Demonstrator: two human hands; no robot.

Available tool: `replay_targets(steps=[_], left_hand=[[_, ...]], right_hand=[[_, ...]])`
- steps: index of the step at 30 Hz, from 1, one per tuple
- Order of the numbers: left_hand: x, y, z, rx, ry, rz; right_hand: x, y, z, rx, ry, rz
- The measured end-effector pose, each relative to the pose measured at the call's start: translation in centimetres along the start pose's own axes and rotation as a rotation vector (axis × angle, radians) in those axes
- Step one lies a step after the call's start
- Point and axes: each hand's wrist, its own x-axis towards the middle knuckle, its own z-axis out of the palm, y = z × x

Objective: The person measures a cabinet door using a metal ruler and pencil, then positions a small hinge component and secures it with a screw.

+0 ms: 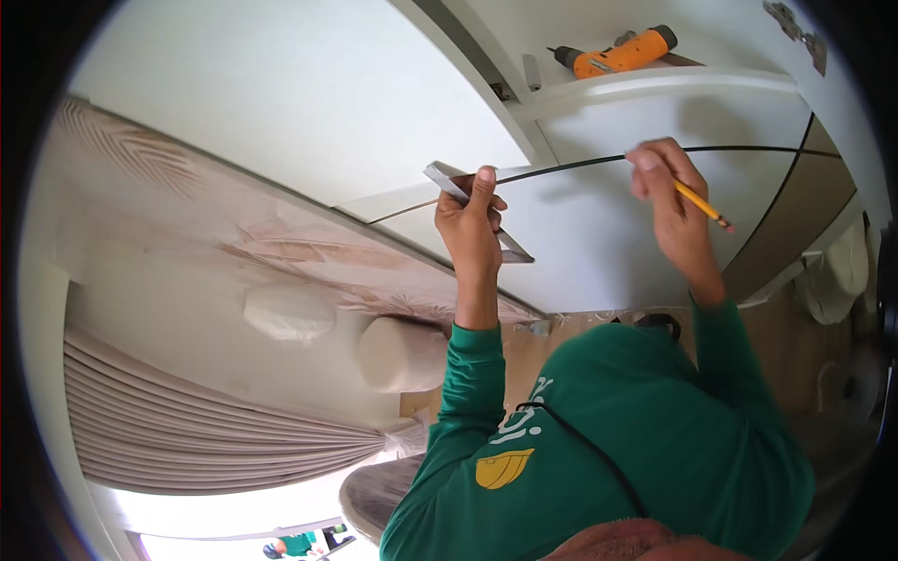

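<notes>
The left hand [470, 220] grips a flat metal measuring tool [445, 182], thumb raised on one side and fingers curled around the other. One end of the tool sticks out above the hand, beside the corner of a large white panel [309, 103]; the other shows below, over a lower white panel [580, 234]. The tool slants across the narrow dark seam [571, 166] that runs along the top of this lower panel.

To its right and well apart, the right hand [675, 192] grasps a yellow pencil [700, 202] between bent fingers. The pencil's eraser end points down and to the right; its writing tip is hidden by the hand, which is slightly blurred. The fingertips are at the seam, but whether they touch it cannot be told.

Beyond the hands, an orange and black power drill [622, 54] lies on its side in a white cabinet recess [730, 47], with a small grey piece [531, 72] near its bit. A metal hinge [800, 37] is at the upper right. A pleated curtain [215, 411] hangs at the lower left, above a distant person in green [297, 544].
</notes>
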Motion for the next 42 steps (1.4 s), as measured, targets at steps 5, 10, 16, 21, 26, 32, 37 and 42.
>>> replay_targets(steps=[5, 10, 16, 21, 26, 32, 37, 42], left_hand=[[1.7, -0.7, 1.3, 0.125, 0.063, 0.027], [2.2, -1.7, 1.9, -0.098, 0.044, 0.061], [1.7, -2.9, 1.9, -0.187, 0.094, 0.102], [2.0, -3.2, 2.3, -0.209, 0.083, 0.112], [1.9, -3.5, 2.5, -0.274, 0.080, 0.109], [2.3, -3.6, 2.6, -0.300, 0.093, 0.093], [2.5, -3.6, 2.7, -0.328, 0.117, 0.072], [2.6, -3.7, 2.5, -0.352, 0.105, 0.059]], right_hand=[[2.0, 1.1, 2.6, 0.283, -0.090, -0.057], [4.1, 2.6, 6.2, 0.329, 0.040, -0.188], [6.7, 4.8, 6.6, -0.098, 0.098, -0.496], [8.1, 5.3, 6.9, -0.182, 0.060, -0.573], [8.5, 5.6, 7.0, -0.293, 0.027, -0.565], [8.4, 5.3, 7.3, -0.314, 0.025, -0.613], [8.2, 5.0, 7.2, -0.297, 0.019, -0.588], [8.0, 5.0, 7.3, -0.299, 0.011, -0.558]])
